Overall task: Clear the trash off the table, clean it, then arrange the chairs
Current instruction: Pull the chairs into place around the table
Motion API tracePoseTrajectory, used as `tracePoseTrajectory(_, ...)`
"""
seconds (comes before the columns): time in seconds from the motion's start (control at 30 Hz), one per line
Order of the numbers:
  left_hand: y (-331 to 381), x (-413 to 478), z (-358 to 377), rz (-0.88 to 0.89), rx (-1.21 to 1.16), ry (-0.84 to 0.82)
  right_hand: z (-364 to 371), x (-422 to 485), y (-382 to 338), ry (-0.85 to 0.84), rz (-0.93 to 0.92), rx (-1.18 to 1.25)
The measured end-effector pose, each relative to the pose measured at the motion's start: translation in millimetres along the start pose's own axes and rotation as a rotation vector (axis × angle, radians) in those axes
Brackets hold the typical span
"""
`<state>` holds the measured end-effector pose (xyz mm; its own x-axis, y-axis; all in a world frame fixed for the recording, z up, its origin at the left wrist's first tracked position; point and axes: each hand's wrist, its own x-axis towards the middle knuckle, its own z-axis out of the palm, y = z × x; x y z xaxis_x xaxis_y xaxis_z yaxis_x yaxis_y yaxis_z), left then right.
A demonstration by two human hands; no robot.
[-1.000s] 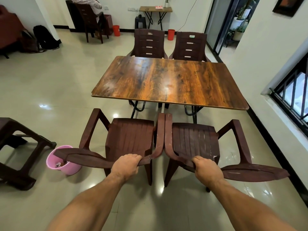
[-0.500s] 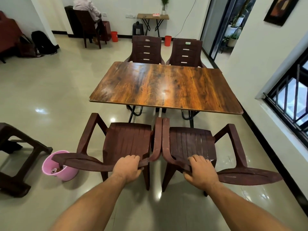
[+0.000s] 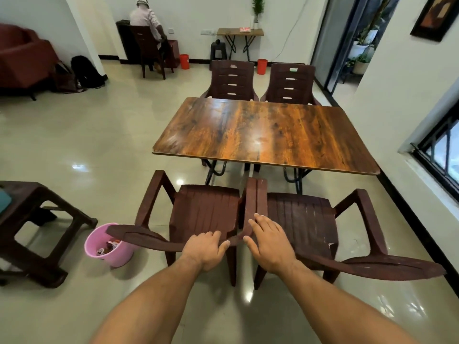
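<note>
The left hand [image 3: 207, 249] grips the top edge of the backrest of the near left chair [image 3: 206, 209], its fingers curled over the rim. The right hand [image 3: 270, 244] rests on the backrest top of the near right chair [image 3: 300, 216], at its inner corner, with fingers straight and spread, curled round nothing. The two hands are close together, just either side of the spot where the two chairs meet.

Both chairs stand side by side facing the table [image 3: 263, 135], their inner armrests touching along their length, their seats just short of the table's near edge. The wooden tabletop is glossy and shows window light. Across it, two far chairs [image 3: 232, 79] [image 3: 291, 81] are pushed in against the far edge, side by side.

On the floor to the left of the near left chair stands a pink bucket [image 3: 109, 247] with scraps of trash inside. Further left is a dark brown stool [image 3: 32, 219]. At the back wall a seated person [image 3: 146, 18] faces away, and two red bins [image 3: 184, 61] [image 3: 262, 66] stand near a small side table [image 3: 239, 32]
</note>
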<state>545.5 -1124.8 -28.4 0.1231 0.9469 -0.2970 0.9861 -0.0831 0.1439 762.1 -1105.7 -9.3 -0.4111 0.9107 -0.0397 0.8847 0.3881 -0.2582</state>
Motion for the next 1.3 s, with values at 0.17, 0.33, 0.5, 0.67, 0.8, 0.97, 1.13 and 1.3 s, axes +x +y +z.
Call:
tracePoseTrajectory(0.17, -73.2, -11.0, -6.3, -0.043, 0.031, -0.059, 23.0, 39.8, -79.2, -0.055, -0.097, 0.010)
tracePoseTrajectory(0.33, -171.1, -23.4, -23.2, -0.048, 0.115, -0.066, 57.0, 79.0, -154.5, -0.154, -0.081, -0.036)
tracePoseTrajectory(0.5, -248.4, -29.4, -36.6, 0.027, 0.125, -0.110, 85.4, 98.6, -227.2, -0.214, -0.001, 0.000)
tracePoseTrajectory(0.67, -297.2, -19.5, -45.9, 0.155, 0.037, -0.213, 88.8, 127.8, -284.0, -0.232, 0.053, 0.020)
tracePoseTrajectory(0.8, -323.7, -0.3, -52.0, 0.223, -0.062, -0.308, 89.9, 146.0, -307.5, -0.259, 0.079, 0.080)
tracePoseTrajectory(0.97, -344.5, 23.5, -53.6, 0.280, -0.114, -0.425, 99.1, 150.9, -305.7, -0.236, 0.126, 0.080)
tracePoseTrajectory(1.13, -345.2, 43.8, -58.0, 0.483, 0.033, -0.439, 107.8, 156.0, -305.4, -0.223, 0.168, 0.056)
tracePoseTrajectory(1.3, -349.7, 58.7, -53.1, 0.601, 0.058, -0.456, 107.9, 156.8, -310.2, -0.176, 0.315, 0.031)
